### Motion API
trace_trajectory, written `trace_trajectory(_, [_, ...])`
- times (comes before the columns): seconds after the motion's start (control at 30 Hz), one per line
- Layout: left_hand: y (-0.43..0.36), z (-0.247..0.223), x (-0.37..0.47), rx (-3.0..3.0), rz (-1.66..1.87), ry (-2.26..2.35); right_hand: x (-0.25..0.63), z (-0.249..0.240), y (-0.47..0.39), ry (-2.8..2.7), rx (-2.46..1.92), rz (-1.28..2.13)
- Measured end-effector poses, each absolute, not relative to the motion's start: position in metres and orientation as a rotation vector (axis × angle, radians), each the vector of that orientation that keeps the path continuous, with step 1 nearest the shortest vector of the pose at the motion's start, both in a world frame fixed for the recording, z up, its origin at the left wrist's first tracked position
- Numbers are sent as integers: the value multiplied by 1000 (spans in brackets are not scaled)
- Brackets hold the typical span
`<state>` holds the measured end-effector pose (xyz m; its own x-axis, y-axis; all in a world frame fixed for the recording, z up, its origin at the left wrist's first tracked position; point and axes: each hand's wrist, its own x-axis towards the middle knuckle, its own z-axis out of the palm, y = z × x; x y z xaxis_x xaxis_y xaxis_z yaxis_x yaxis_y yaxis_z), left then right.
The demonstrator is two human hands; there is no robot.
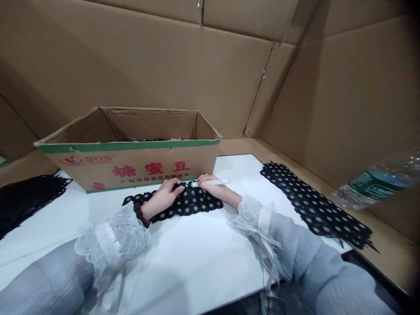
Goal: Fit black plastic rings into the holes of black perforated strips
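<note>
In front of the box, dotted cloth is pinched by the left hand; a white pen-like tool is gripped by the right hand. If pressed carelessly, the cloth might be snagged.

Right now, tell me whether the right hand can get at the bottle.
Probably not straight away: the right hand holds a white tool. Otherwise the way to the bottle looks free, with only a flat dotted strip between.
</note>
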<state>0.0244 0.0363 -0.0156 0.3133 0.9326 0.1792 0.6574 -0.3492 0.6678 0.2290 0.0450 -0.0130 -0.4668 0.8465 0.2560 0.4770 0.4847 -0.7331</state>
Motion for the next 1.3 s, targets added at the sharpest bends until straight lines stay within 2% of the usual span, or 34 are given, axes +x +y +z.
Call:
trace_trajectory(0.1, [36, -13, 24, 2084, 715, 1363, 232, -8, 46, -2090, -1068, 890])
trace_trajectory(0.47, [35, -7, 20, 1982, 707, 1169, 228, -8, 41, -2194, -1073, 775])
trace_trajectory(0.73, [33, -12, 24, 1785, 829, 1077, 215, -15, 27, -2265, -1266, 369])
trace_trajectory(0.87, [34, -7, 21, 1676, 764, 1089, 213, -16, 26, -2230, -1306, 321])
trace_trajectory(1.0, [35, -4, 18, 1719, 721, 1092, 218, -15, 31, -2221, -1233, 390])
trace_trajectory(1.2, [33, -9, 19, 1785, 820, 1055, 228, -7, 32, -2088, -1090, 742])
trace_trajectory(1.3, [34, -8, 17, 1828, 835, 1032, 227, -3, 26, -2140, -1123, 750])
